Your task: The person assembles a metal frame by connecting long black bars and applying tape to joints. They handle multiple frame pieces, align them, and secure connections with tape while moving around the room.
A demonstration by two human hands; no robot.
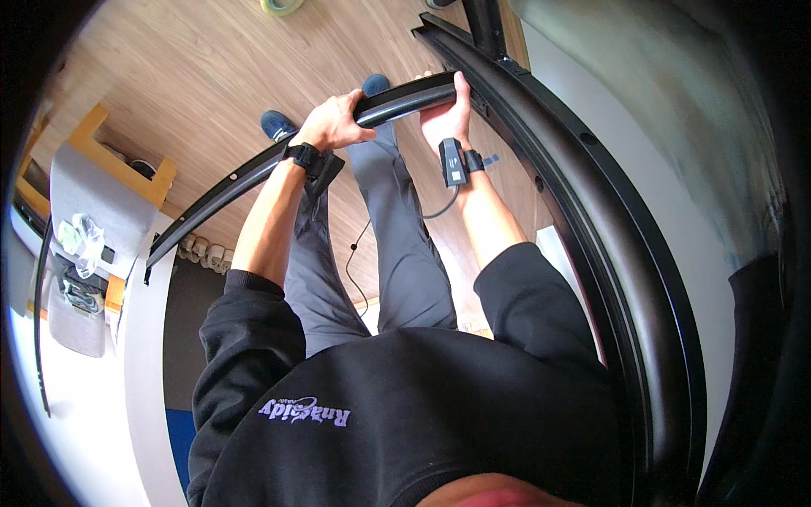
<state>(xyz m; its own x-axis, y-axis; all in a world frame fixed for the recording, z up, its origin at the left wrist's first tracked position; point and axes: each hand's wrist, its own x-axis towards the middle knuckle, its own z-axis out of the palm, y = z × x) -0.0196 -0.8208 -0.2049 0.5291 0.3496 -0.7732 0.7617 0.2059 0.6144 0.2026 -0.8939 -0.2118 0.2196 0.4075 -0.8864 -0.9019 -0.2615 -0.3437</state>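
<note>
Black sweatshirt fabric (pixel 490 406) fills the foreground. Beyond it, a slender black bar (pixel 395 103) extends from the left side toward a large curved black frame (pixel 583 220); contact between the two cannot be determined. Left hand (pixel 334 123) is closed over the bar; right hand (pixel 446 117) grips it near the frame. Wood-pattern floor (pixel 194 68) lies below.

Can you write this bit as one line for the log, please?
left grip: on black bar | right grip: on same bar, nearer the larger black rail
</note>
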